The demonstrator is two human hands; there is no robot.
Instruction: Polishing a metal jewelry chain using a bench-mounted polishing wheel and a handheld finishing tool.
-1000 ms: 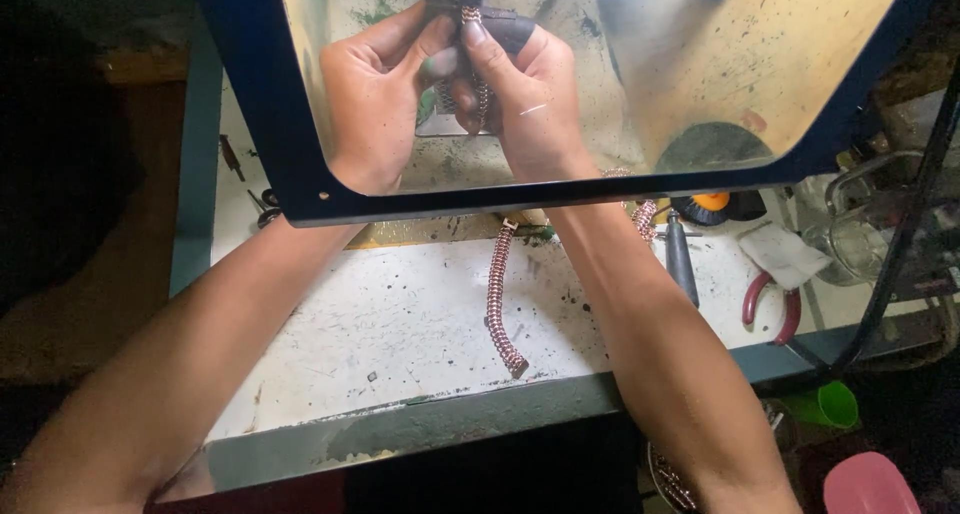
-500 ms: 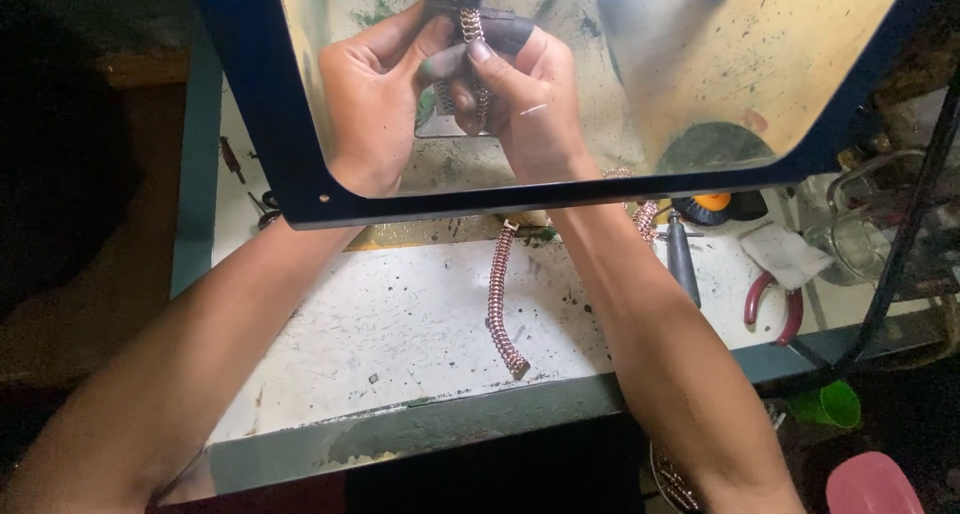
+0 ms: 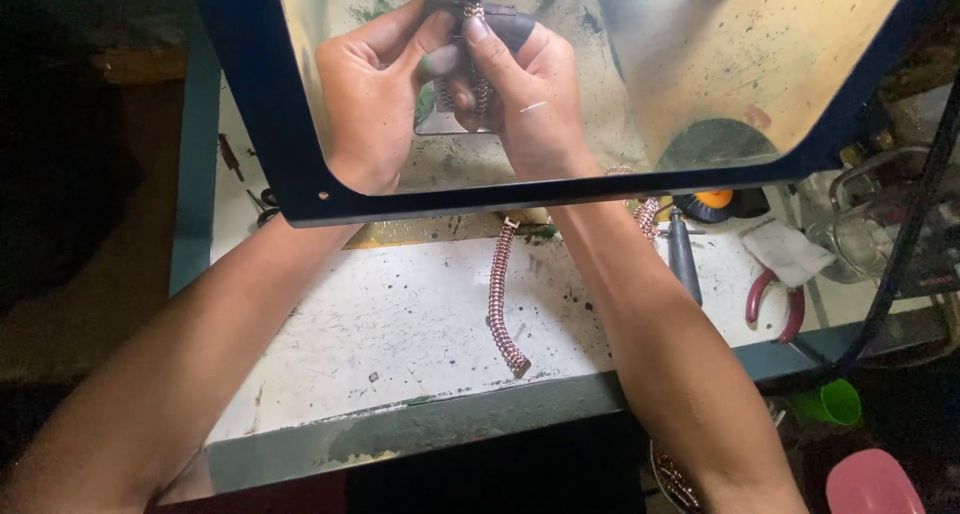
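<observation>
Fingers [image 3: 440, 49] of both the left hand [image 3: 375, 104] and right hand [image 3: 530, 99] pinch a short coppery woven chain [image 3: 478, 69] behind the blue-framed clear shield [image 3: 270, 124], steadying it taut for close work.

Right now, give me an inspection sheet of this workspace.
Surface: white bench top, scuffed and stained, behind a blue-framed clear shield.
Job's things: a chain piece held up behind the shield, with a dark backing at the fingertips.
Clutter: second chain lying on the bench; red pliers; dark-handled tool; white cloth; green cup; pink cup.
Grippers: left hand and right hand both pinch the chain piece.
Cables: black cable at right.
Surroundings: dark, little to tell.
</observation>
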